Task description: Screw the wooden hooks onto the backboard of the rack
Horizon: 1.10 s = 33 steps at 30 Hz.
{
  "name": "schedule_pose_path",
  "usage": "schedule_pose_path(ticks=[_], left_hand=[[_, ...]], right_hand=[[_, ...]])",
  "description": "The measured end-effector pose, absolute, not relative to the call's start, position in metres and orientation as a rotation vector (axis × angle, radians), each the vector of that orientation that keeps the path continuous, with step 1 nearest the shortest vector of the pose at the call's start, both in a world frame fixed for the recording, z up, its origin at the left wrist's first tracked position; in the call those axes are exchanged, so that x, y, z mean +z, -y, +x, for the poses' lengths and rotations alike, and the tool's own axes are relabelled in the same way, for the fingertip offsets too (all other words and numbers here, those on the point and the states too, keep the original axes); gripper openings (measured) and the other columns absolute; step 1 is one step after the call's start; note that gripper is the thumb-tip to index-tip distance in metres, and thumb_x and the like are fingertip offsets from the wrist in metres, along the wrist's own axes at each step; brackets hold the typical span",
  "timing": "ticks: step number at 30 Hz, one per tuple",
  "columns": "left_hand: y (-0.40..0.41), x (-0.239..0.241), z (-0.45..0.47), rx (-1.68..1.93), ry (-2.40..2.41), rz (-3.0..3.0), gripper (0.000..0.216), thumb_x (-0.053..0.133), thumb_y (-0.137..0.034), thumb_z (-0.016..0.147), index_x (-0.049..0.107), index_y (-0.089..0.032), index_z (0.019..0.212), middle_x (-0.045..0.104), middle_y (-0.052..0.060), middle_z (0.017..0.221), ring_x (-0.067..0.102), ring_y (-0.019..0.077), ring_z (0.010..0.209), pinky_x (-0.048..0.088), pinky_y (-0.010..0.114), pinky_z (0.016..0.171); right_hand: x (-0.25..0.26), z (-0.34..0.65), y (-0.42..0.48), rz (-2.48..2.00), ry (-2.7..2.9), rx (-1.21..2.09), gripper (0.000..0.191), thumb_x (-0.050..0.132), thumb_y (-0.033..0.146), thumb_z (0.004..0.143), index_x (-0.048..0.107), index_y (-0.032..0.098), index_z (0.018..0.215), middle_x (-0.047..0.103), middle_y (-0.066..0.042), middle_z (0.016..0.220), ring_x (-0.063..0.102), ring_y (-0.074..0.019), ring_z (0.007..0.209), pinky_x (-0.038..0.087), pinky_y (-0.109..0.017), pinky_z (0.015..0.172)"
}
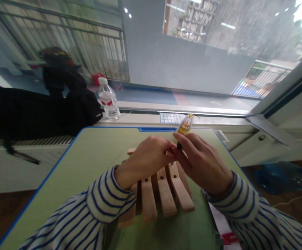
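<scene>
On the table lies a wooden xylophone [148,201] with several pale bars, dark holes showing near the middle of some. Both hands are over its far part and hide much of it. My right hand [205,161] is closed, thumb and fingers pinching a screwdriver [186,124] with a clear and yellow handle. The handle slants up beyond the fingers, and a dark lower part shows between them. My left hand [147,154] is closed too, its fingertips pressed together beside that dark part. What they pinch is hidden.
The light green table [70,173] has a blue edge. Beyond it, a water bottle [109,100] stands on the windowsill by a black bag [80,104]. A blue-white grid sheet [168,118] lies on the sill. A white and red item [222,222] is near my right forearm.
</scene>
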State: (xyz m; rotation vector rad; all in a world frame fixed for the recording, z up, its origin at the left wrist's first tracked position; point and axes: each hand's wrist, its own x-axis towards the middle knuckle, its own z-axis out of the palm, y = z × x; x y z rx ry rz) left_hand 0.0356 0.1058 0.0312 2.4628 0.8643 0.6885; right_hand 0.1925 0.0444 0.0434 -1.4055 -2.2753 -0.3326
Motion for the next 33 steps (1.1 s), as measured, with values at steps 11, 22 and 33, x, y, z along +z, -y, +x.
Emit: schedule_pose_path(ticks=[11, 22, 33], left_hand=[[-0.111, 0.025, 0.033, 0.605, -0.787, 2.444, 0.018, 0.053, -0.032, 0.083, 0.065, -0.019, 0.080, 0.066, 0.000, 0.075, 0.059, 0.0130, 0.069, 0.038, 0.022, 0.060], [-0.111, 0.024, 0.034, 0.631, -0.728, 2.400, 0.017, 0.051, -0.029, 0.084, 0.066, -0.021, 0.084, 0.065, -0.002, 0.073, 0.057, 0.0104, 0.066, 0.038, 0.021, 0.061], [-0.109, 0.024, 0.036, 0.727, -0.807, 2.437, 0.012, 0.058, -0.030, 0.079, 0.068, -0.023, 0.078, 0.063, -0.004, 0.066, 0.056, 0.0096, 0.063, 0.037, 0.021, 0.057]], right_hand=[[0.043, 0.195, -0.051, -1.271, 2.265, -0.222, 0.030, 0.044, 0.021, 0.088, 0.051, 0.010, 0.115, 0.059, -0.009, 0.102, 0.055, -0.0169, 0.093, 0.047, -0.030, 0.082], [0.032, 0.192, -0.049, -1.337, 2.174, -0.359, 0.027, 0.046, 0.022, 0.087, 0.050, 0.011, 0.112, 0.058, -0.010, 0.098, 0.054, -0.0184, 0.091, 0.047, -0.032, 0.081], [0.043, 0.197, -0.044, -1.354, 2.208, -0.216, 0.040, 0.045, 0.026, 0.087, 0.042, 0.012, 0.125, 0.056, -0.010, 0.112, 0.053, -0.0186, 0.100, 0.047, -0.033, 0.086]])
